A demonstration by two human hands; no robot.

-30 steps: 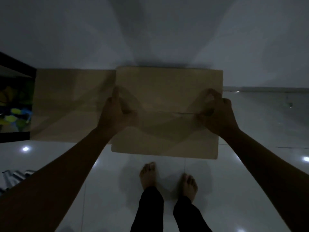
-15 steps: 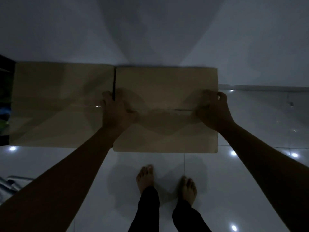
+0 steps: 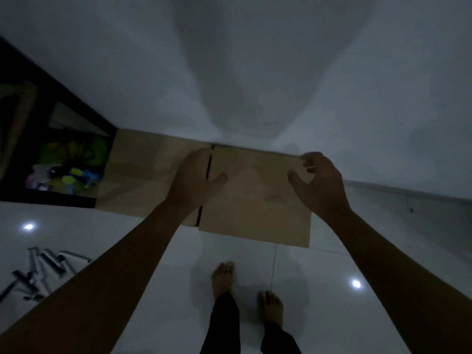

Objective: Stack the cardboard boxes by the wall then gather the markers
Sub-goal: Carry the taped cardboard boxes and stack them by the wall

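Light: dim; I read outlines well enough, fine detail poorly.

Right-hand box [image 3: 258, 200]: a closed cardboard box on the floor [image 3: 332, 302], its far edge against the wall [image 3: 255, 60]. I am looking down on its top.

Left-hand box [image 3: 143, 175]: a second cardboard box just beside the first, also against the wall; a narrow dark gap runs between the two.

Left hand [image 3: 194, 180]: lies flat across that gap, palm down, touching both box tops. Its fingers [image 3: 196, 157] are straight and close together, the thumb stretched out onto the right-hand box.

Right hand [image 3: 319, 180]: over the far right corner of the right-hand box. Its fingers [image 3: 311, 159] are loosely curled and spread, thumb apart from them (I cannot tell whether the tips touch the cardboard or hang just above it); I see nothing pinched in them.

Markers [image 3: 43, 272]: a loose scatter of pale sticks with dark ends on the floor at the lower left, well apart from the boxes and from both hands.

Shelf [image 3: 51, 198]: a dark-framed unit at the left, touching the left-hand box, with brightly coloured items [image 3: 69, 172] inside that are too blurred to name.

Feet [image 3: 245, 290]: bare, on the glossy white tiles near the right-hand box's front edge.
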